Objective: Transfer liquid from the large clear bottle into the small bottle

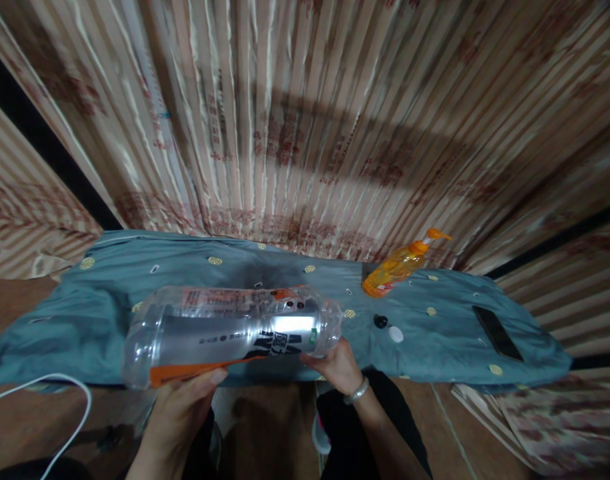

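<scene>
A large clear plastic bottle (209, 337) with a silver and orange label lies on its side across my two hands, above the front of the cloth-covered table. My left hand (185, 407) grips its lower left part from below, thumb on the orange edge of the label. At the neck end on the right, my right hand (337, 367) holds it, a silver bracelet on the wrist. The fingers of both hands are mostly hidden beneath the bottle. Beyond its right end lie a small black piece (381, 321) and a white round cap (395, 334).
An orange pump bottle (395, 269) stands toward the back right of the blue-green tablecloth (279, 267). A dark phone (497, 333) lies at the right. Striped curtains (305, 133) hang behind the table. A white cable (82, 407) curves at the lower left.
</scene>
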### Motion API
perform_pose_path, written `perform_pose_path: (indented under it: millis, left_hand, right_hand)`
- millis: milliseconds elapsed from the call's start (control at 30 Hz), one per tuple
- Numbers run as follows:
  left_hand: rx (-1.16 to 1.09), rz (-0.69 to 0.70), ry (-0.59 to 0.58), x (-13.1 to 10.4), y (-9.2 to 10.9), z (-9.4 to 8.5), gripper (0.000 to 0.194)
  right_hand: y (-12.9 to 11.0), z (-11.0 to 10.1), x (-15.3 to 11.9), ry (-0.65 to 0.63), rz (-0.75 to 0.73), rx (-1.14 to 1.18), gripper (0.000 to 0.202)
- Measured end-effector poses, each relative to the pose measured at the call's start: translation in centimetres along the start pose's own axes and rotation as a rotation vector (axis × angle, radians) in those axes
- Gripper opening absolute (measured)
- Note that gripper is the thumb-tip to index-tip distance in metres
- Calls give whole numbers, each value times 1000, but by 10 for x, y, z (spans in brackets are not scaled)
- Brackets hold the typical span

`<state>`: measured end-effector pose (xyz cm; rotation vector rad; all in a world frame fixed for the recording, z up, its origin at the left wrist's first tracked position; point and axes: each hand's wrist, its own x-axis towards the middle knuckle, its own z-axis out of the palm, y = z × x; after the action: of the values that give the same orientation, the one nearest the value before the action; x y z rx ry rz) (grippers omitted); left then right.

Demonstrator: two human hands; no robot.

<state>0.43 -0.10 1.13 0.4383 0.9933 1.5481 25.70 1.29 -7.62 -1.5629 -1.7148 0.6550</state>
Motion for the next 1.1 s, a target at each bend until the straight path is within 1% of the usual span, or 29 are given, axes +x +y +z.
perform_pose_path:
  millis: [133, 200, 267, 367, 533, 700, 833, 967, 1100]
  left_hand:
    - [15, 45, -31, 1, -1, -2, 32]
    - [32, 54, -24, 0, -1, -1, 30]
    - [58, 48, -8, 0, 0, 0, 32]
    - [114, 1, -37, -1, 2, 1, 42]
    - [21, 44, 2, -4, 3, 6, 33]
    - [16, 22, -38, -3, 3, 6, 31]
    - [77, 28, -55, -4, 5, 6, 40]
    - [22, 44, -49, -3, 3, 7, 43]
    - [-25, 41, 21, -4, 0, 8, 52]
  right_hand:
    - [0, 1, 0, 15, -9, -13, 24]
    - [-1, 0, 0, 18, -18, -29, 22]
    - [-2, 0, 1, 13, -18, -30, 22]
    - [-3, -1, 1, 9, -6, -26, 24]
    - [-5, -2, 1, -19, 40, 26, 24]
    - [-5, -3, 1, -10, 17, 11, 24]
    - [-4, -3, 1, -7, 1, -16, 25]
    - [-2, -2, 0, -6, -6, -47, 20]
    - [1, -1, 0, -17, -12, -16, 20]
